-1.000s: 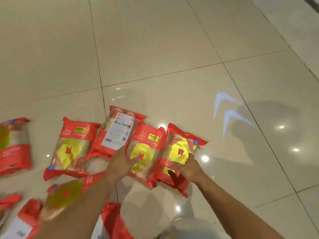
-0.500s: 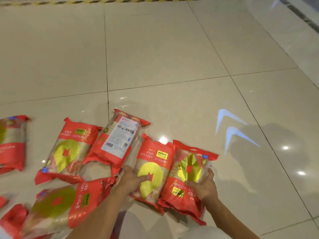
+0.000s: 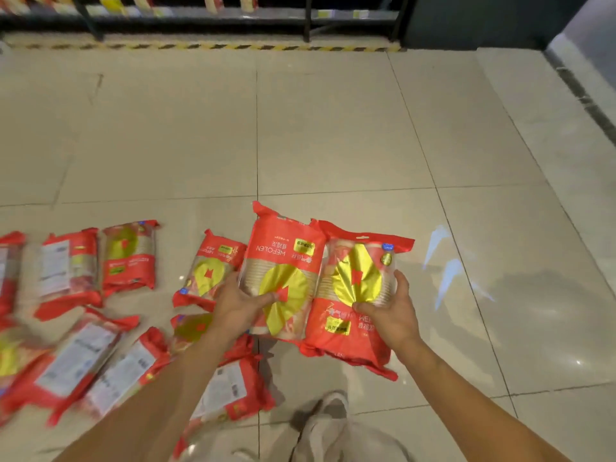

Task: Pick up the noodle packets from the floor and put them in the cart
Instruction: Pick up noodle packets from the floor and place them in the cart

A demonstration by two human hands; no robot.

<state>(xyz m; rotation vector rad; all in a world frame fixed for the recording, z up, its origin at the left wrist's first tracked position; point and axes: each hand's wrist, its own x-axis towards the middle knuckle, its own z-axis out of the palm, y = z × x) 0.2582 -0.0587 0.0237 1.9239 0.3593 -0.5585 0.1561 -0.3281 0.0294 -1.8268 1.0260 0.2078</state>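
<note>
Noodle packets, long axes pointing away from me, sit side by side: my left hand (image 3: 241, 303) grips one packet (image 3: 283, 278), my right hand (image 3: 388, 310) the other packet (image 3: 353, 295).

Both hands (image 3: 238, 303) (image 3: 391, 313) have lifted 2 noodle packets (image 3: 283, 261) (image 3: 358, 278) off the floor.

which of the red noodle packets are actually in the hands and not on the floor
Two: the packet in the left hand, and the one beside it in the right hand. Both are lifted; the rest lie on the floor.
</note>
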